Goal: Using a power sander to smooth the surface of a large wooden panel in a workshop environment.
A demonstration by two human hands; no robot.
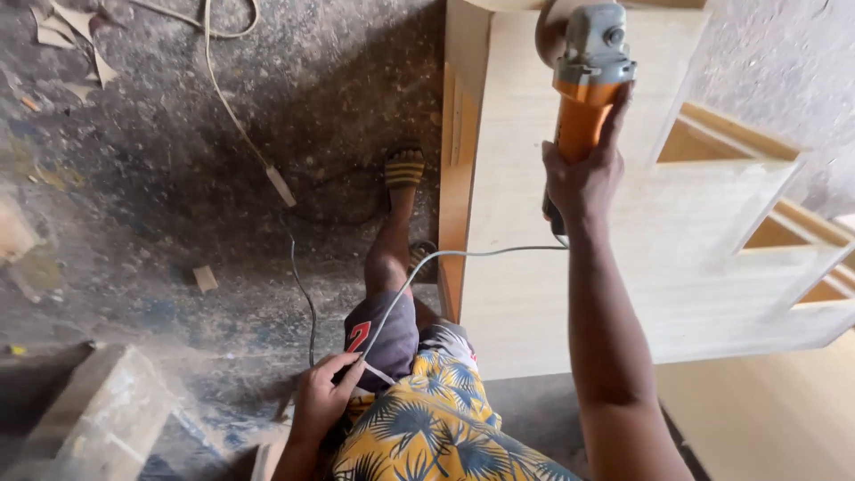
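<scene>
- Sanding disc at the grinder's head is slipping out of view at the frame's 12 o'clock edge, so its contact with the wood is hard to make out; the person's elbows and upper body are cut off at 6 o'clock.
- Concrete floor, grey and dusty, is lying under everything, with wood scraps scattered at 10 o'clock and a pale block sitting at 8 o'clock.
- A pale wooden cabinet with stepped shelves is filling the frame from 12 to 4 o'clock.
- The right hand is reaching straight ahead at 1 o'clock, fingers clamped around the body of the orange angle grinder, which is pointing up over the cabinet panel.
- The left hand is hanging low at 7 o'clock beside the patterned shorts, fingers curled together on the grey power cord, which is running up to the grinder.
</scene>
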